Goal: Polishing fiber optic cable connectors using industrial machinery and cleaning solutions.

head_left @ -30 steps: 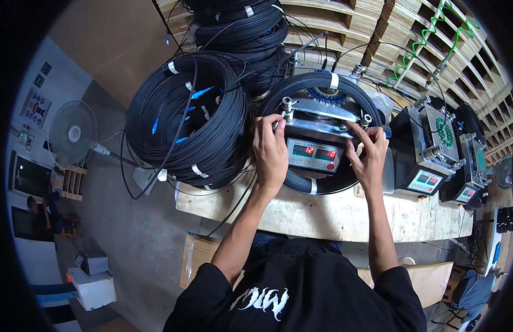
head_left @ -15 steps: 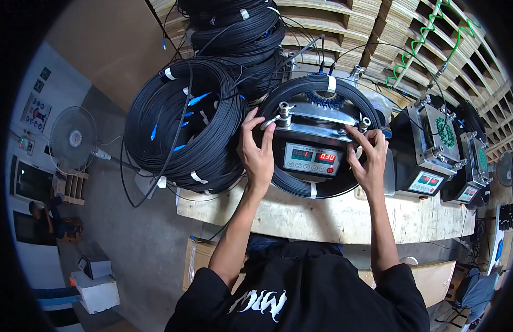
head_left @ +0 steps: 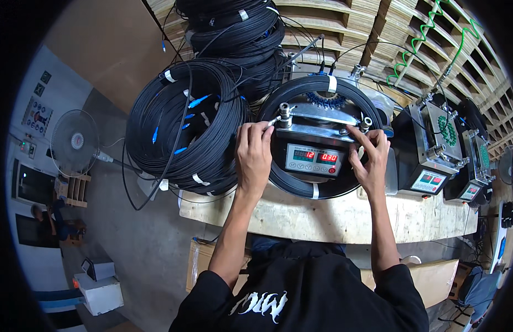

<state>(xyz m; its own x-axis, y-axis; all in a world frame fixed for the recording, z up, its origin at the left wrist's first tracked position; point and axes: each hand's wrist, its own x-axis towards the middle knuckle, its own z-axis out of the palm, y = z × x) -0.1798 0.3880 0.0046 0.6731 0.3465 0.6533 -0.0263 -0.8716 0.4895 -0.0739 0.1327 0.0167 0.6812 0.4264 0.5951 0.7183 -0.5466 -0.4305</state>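
Observation:
A black bench machine with a metal top frame [head_left: 323, 130] stands in front of me, with a lit red display panel [head_left: 313, 160] on its front. A loop of black cable [head_left: 289, 188] rings it, bound with white tape. My left hand [head_left: 254, 152] has its fingers closed on the small lever [head_left: 274, 120] of the left clamp post [head_left: 285, 115]. My right hand [head_left: 370, 157] is bent around the right clamp lever [head_left: 344, 131], index finger on its end and thumb below. The right clamp post [head_left: 366, 124] rises beside its knuckles. Blue connectors [head_left: 325, 99] sit in the machine's top.
Black cable coils with blue-tipped ends [head_left: 151, 166] lie at the left, and a taller stack of coils [head_left: 240, 39] stands behind. Two similar machines [head_left: 428, 149] are at the right. The plywood table edge [head_left: 300, 227] runs in front of me. A standing fan [head_left: 75, 141] is far left.
My left hand has rolled from spread fingers around the left clamp lever to a closed grip beside it. The right hand stays almost in place. The display's left reading has changed.

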